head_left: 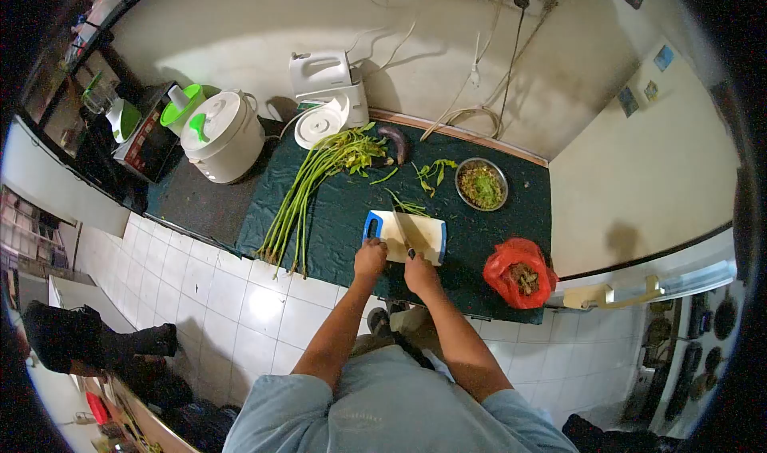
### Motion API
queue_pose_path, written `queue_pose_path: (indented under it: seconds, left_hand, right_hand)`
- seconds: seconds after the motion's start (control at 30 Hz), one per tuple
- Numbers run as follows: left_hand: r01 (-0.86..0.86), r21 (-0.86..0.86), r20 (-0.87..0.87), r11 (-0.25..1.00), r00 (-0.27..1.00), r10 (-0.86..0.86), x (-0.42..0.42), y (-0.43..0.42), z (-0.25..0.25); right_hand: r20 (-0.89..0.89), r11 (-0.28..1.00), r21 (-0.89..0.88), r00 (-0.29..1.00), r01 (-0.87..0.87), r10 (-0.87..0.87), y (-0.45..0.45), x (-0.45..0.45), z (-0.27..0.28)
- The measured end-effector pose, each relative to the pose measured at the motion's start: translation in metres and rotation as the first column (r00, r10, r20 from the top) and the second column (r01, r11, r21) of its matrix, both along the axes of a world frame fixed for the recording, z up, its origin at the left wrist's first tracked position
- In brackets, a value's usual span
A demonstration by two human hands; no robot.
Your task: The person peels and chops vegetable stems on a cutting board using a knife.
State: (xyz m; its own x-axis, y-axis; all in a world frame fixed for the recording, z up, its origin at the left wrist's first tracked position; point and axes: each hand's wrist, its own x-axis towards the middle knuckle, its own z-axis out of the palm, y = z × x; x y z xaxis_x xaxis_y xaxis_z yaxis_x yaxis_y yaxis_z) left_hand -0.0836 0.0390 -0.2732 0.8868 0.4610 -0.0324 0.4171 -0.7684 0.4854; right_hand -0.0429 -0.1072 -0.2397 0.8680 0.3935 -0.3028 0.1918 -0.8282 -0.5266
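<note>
My right hand (420, 272) is closed round the handle of a knife (401, 228), whose blade points away from me over the cutting board. The white cutting board (427, 233) has a blue edge and lies near the counter's front. My left hand (371, 257) is closed at the board's near left corner; what it grips, if anything, is too small to make out. Just beyond the board lie a few cut green stems (412, 208). Farther left is a bundle of long green stems (307, 185) with leaves, and a dark eggplant (394, 143) rests beside its leafy end.
A metal bowl (481, 184) of chopped greens stands right of the board, with a red plastic bag (519, 272) nearer me. A white mixer (327, 81) and a rice cooker (222, 137) stand at the back left. Loose leaves (434, 173) lie behind the board.
</note>
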Motion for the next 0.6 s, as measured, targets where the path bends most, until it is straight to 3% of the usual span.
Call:
queue_pose_path:
  seconds: [0.1,0.17,0.2,0.37,0.47,0.6]
  left_hand:
    - [0.128,0.121,0.001,0.984,0.992,-0.129,-0.009,-0.004,-0.011]
    - [0.2,0.229,-0.001,0.953,0.979,-0.205,-0.009,-0.001,-0.018]
    - [0.204,0.228,-0.001,0.952,0.978,-0.21,-0.011,-0.001,-0.014]
    - [0.166,0.33,0.196,0.929,0.951,-0.239,-0.03,-0.003,-0.006]
    - [0.179,0.271,0.106,0.946,0.971,-0.214,-0.037,-0.001,-0.004]
    - [0.195,0.31,0.099,0.931,0.967,-0.236,-0.042,0.0,-0.004]
  right_hand:
    - [-0.088,0.996,-0.094,0.996,0.008,-0.017,0.001,-0.002,0.006]
    - [-0.021,0.998,0.065,1.0,-0.007,0.008,-0.006,-0.019,0.0]
    - [-0.096,0.997,0.012,0.993,0.077,-0.076,-0.01,-0.031,-0.015]
    - [-0.05,0.995,0.056,0.996,0.079,-0.076,-0.005,-0.019,-0.003]
    - [-0.094,0.997,-0.061,0.994,-0.054,0.048,0.002,0.003,0.003]
    - [-0.073,0.999,0.027,0.997,0.019,-0.017,-0.004,-0.028,0.001]
